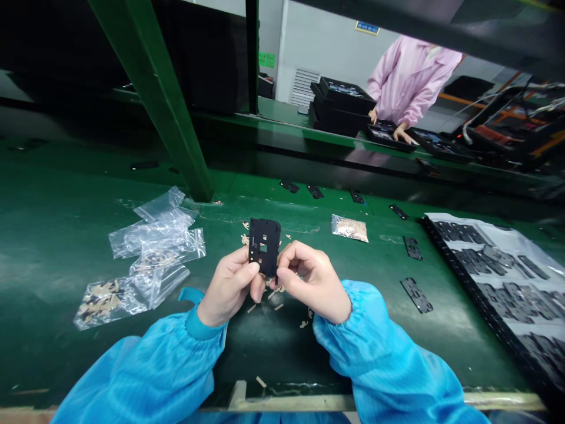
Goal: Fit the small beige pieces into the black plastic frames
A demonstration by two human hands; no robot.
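My left hand (230,284) grips a thin black plastic plate (265,238) with cut-out windows, which looks like a phone's inner cover. The thumb presses on its lower left corner. At the plate's lower right edge my right hand (312,281) is closed in a pinch on a small dark strip (276,278). Whether the strip is joined to the plate I cannot tell. Beneath and behind both hands, small tan pieces (278,307) lie scattered on the green table (265,365).
See-through zip bags (163,235), one with tan pieces (100,300), lie left. A filled bag (349,228) is behind my right hand. Black plates (416,294) lie farther right, beside a large tray (494,232) of similar plates. A green post (168,118) stands left. Opposite, a person in pink (410,82) handles trays.
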